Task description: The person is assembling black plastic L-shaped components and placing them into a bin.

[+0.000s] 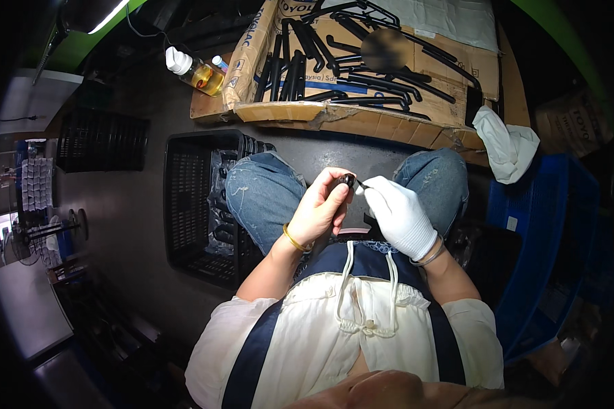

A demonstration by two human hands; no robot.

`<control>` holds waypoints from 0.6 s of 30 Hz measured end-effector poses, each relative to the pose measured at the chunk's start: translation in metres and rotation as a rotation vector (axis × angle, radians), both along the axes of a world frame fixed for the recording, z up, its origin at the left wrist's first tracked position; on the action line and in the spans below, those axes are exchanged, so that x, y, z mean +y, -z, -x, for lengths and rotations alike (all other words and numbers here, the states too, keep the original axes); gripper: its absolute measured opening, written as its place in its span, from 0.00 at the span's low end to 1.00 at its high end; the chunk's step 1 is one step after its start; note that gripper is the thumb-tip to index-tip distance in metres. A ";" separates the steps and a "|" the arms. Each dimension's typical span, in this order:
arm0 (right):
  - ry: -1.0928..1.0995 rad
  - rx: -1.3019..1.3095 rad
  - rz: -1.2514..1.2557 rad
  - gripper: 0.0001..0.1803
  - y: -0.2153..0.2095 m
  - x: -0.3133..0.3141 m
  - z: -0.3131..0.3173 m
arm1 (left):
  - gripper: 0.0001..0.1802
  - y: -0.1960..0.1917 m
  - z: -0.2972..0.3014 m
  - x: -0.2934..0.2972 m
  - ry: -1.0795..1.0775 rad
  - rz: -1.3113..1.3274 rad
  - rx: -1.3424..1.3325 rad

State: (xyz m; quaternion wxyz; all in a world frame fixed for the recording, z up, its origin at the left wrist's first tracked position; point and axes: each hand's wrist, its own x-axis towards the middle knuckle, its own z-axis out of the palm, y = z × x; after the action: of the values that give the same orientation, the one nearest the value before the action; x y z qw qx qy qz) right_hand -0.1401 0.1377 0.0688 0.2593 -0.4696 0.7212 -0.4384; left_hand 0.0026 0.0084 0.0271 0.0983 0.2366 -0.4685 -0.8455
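Observation:
My bare left hand, with a gold bangle at the wrist, is closed around a glossy black plastic part. Its rounded end shows at the fingertips; the rest is hidden by the hand. Close on the right, my right hand in a white glove pinches a thin dark pointed tool. The tip comes up to the black part, and I cannot tell whether they touch. Both hands are over my lap, between my knees. Beyond them, many long black plastic handles with bent ends lie in an opened cardboard box.
A black plastic crate with wrapped dark pieces stands by my left knee. An amber spray bottle is beside the box's left side. A white cloth or bag hangs at its right corner. Blue bins stand to my right.

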 end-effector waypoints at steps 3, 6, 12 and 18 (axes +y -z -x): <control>-0.010 0.098 0.024 0.08 -0.004 -0.003 -0.003 | 0.14 -0.002 0.000 -0.001 0.037 -0.060 0.011; -0.013 0.179 0.007 0.08 -0.006 -0.005 -0.001 | 0.13 -0.003 0.000 -0.002 0.064 -0.058 0.027; -0.035 0.225 -0.014 0.07 -0.006 -0.006 0.001 | 0.14 -0.002 0.001 -0.001 0.084 -0.070 0.043; -0.071 0.245 -0.037 0.07 -0.006 -0.003 0.003 | 0.14 0.000 0.001 -0.002 0.112 -0.095 0.036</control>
State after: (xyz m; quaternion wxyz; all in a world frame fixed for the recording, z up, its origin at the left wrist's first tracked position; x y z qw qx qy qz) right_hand -0.1431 0.1346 0.0748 0.1931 -0.5399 0.7385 -0.3548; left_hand 0.0012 0.0059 0.0269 0.0476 0.1992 -0.4386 -0.8750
